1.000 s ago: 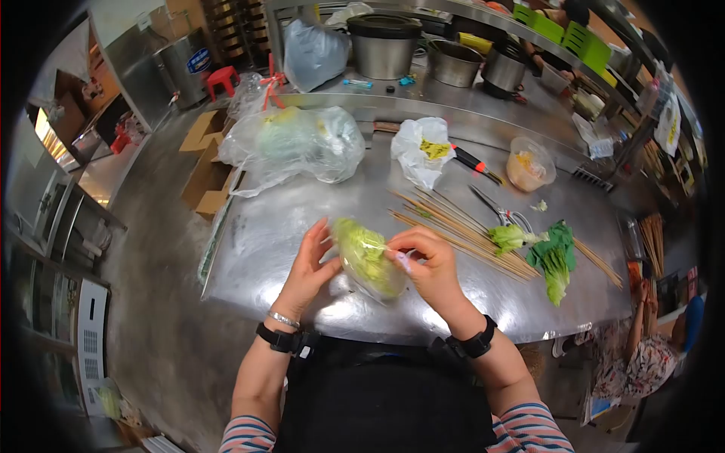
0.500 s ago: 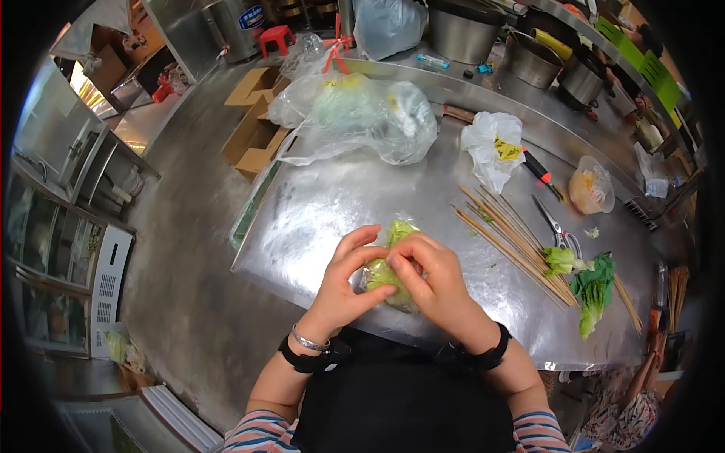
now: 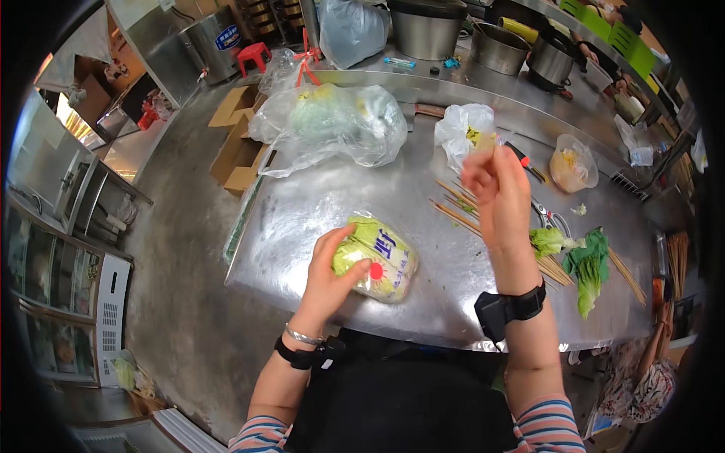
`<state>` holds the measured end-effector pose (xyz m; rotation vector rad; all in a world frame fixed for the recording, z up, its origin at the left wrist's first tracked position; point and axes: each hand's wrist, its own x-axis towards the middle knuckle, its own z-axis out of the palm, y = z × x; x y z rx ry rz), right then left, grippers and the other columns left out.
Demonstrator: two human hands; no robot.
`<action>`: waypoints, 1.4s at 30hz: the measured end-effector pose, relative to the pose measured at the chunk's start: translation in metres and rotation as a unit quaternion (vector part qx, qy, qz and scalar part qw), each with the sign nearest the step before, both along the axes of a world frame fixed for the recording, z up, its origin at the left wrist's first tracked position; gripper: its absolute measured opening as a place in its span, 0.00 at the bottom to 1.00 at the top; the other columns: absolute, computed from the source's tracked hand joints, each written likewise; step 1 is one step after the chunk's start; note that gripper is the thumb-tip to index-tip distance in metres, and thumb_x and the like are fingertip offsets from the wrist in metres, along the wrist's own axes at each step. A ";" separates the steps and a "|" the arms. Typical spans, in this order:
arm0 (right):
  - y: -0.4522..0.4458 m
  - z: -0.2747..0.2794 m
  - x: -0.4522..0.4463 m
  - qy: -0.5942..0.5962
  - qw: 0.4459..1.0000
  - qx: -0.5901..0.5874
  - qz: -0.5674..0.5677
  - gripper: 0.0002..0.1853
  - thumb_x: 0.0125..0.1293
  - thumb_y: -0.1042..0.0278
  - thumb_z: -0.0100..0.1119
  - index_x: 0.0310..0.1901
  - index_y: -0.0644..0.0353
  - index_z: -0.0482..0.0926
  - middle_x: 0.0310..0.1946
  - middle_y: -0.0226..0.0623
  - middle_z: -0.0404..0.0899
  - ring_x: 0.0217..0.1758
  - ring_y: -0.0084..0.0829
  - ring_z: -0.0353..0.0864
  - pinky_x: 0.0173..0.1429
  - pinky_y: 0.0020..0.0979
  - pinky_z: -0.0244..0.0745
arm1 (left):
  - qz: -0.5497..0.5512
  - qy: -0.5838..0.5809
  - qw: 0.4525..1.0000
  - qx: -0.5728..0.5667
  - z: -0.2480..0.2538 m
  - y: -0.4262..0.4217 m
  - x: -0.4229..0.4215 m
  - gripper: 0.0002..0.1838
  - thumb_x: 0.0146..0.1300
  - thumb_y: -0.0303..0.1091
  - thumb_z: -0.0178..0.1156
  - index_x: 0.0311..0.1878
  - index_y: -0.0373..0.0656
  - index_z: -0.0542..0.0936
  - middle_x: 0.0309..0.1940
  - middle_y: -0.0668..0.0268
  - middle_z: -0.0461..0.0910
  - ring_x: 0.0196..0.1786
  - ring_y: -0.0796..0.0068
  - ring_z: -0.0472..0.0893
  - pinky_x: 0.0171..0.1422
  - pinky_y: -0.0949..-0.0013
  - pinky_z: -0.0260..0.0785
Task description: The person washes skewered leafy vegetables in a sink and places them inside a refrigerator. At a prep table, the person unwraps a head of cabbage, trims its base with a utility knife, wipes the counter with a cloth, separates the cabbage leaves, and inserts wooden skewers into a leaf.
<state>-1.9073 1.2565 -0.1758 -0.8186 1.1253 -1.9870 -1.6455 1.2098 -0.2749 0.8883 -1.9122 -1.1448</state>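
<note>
A plastic-wrapped head of lettuce with blue lettering and a red dot lies on the steel table. My left hand is closed around its left side, thumb in front and fingers behind. Up to the right, my right hand is raised above the table with fingers curled and partly blurred. A small yellowish bit shows at its fingertips, too smeared to make out. Just behind these fingers sits a crumpled white plastic bag with something yellow inside. Bamboo sticks lie partly hidden under my right forearm.
Scissors, loose lettuce leaves, a dark-handled tool and a plastic tub lie to the right. A large clear bag fills the table's far left. Pots line the back shelf; a cardboard box stands on the floor.
My right hand has left the lettuce and moved up and right to the white bag. The lettuce now shows its printed side, with my left hand still on it. The view has shifted slightly.
</note>
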 end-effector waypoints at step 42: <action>0.043 -0.057 0.076 0.190 0.961 0.168 0.112 0.09 0.55 0.79 0.63 0.39 0.63 0.81 0.27 0.32 0.77 0.25 0.18 0.74 0.32 0.22 0.71 | -0.042 0.019 0.998 -0.037 0.021 0.035 -0.004 0.21 0.56 0.30 0.67 0.54 0.42 0.77 0.64 0.58 0.63 0.59 0.65 0.72 0.61 0.65 0.68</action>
